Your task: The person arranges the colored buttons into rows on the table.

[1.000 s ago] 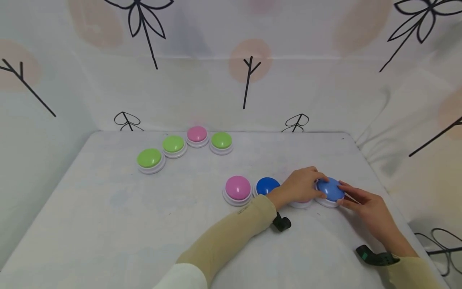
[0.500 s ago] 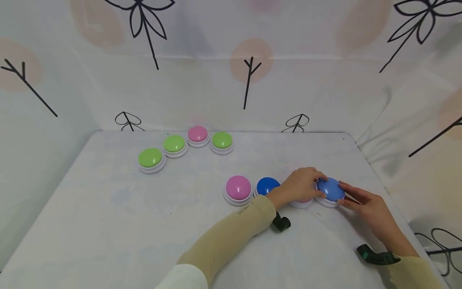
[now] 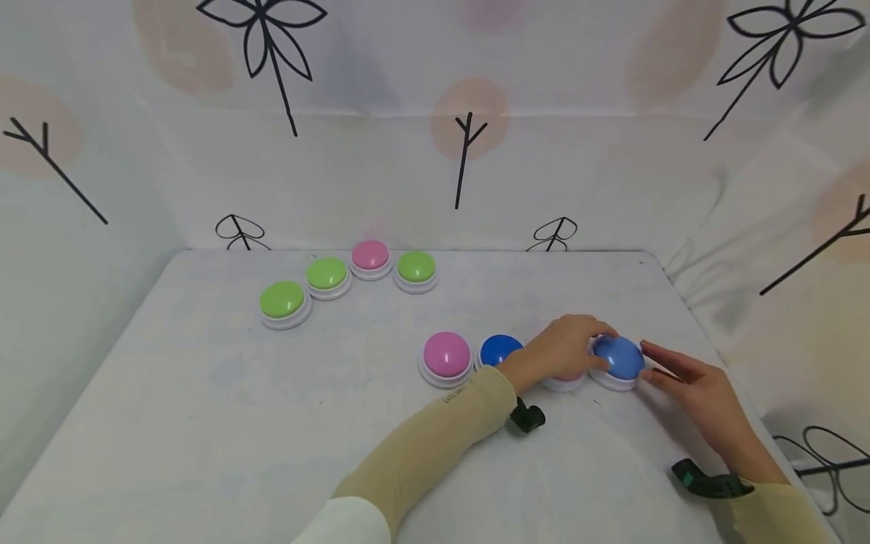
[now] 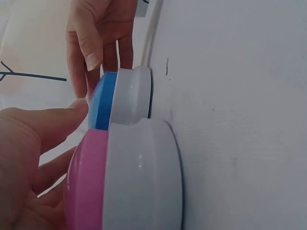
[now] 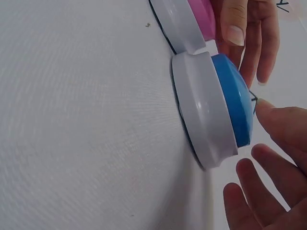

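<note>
At the right end of a front row of round push buttons sits a blue push button [image 3: 617, 358] on a white base. My left hand [image 3: 559, 349] reaches over the pink push button [image 4: 86, 179] beside it, thumb and fingertips by the blue dome's left side. Whether they touch the dome cannot be told. My right hand [image 3: 703, 400] is at the blue button's right, thumb and fingers spread and slightly apart from it. In the right wrist view, the blue button [image 5: 206, 105] stands flat on the table next to the pink one, their bases close together.
Further left in the row are a blue button [image 3: 500, 349], partly behind my left wrist, and a pink button [image 3: 446, 354]. Three green buttons, one being the leftmost green button [image 3: 282, 300], and a pink button [image 3: 370, 255] stand at the back of the white table [image 3: 204, 423].
My right hand has drawn slightly away from the blue button, leaving a small gap. The left hand and the buttons stay nearly the same; the view has shifted a little.
</note>
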### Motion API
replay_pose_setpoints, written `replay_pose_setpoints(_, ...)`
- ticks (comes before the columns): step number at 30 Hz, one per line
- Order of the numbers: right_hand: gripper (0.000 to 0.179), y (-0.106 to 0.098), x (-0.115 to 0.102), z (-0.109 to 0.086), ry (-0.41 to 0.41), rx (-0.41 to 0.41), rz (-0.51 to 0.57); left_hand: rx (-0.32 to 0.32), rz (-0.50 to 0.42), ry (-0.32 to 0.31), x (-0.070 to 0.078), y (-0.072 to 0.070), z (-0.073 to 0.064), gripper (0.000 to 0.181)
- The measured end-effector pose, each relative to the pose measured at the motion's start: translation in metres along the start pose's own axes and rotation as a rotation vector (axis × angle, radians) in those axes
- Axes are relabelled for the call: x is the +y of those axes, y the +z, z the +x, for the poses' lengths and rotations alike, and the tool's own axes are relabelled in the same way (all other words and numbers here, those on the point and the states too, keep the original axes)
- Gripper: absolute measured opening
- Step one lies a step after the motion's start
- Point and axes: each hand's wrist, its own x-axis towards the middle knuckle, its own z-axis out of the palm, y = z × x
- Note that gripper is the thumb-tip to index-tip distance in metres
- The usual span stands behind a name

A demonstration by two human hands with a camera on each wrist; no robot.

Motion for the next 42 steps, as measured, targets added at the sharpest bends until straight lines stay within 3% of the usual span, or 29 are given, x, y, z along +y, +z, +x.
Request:
replay_pose_setpoints(12,0.06,-0.002,-0.019,0.005,-0.029,0.054,-0.008,0.093,-0.124,0.073,-0.019,-0.025,-0.016,0.046)
replay_pose_setpoints(21,0.058,0.009,-0.044,0.016,-0.053,0.035,0.038,0.144,-0.144,0.084,-0.041,-0.051,-0.036,0.041)
replay_pose_setpoints(29,0.053,0.025,-0.062,0.03,-0.138,0.005,0.095,0.212,-0.135,0.086,-0.064,-0.073,-0.057,0.038)
replay_pose_setpoints(34,0.053,0.036,-0.08,0.039,-0.163,-0.007,0.097,0.252,-0.15,0.056,-0.085,-0.087,-0.076,0.036)
replay_pose_setpoints(42,0.051,0.059,-0.11,0.054,-0.15,-0.07,0.132,0.308,-0.173,-0.054,-0.126,-0.104,-0.109,0.035)
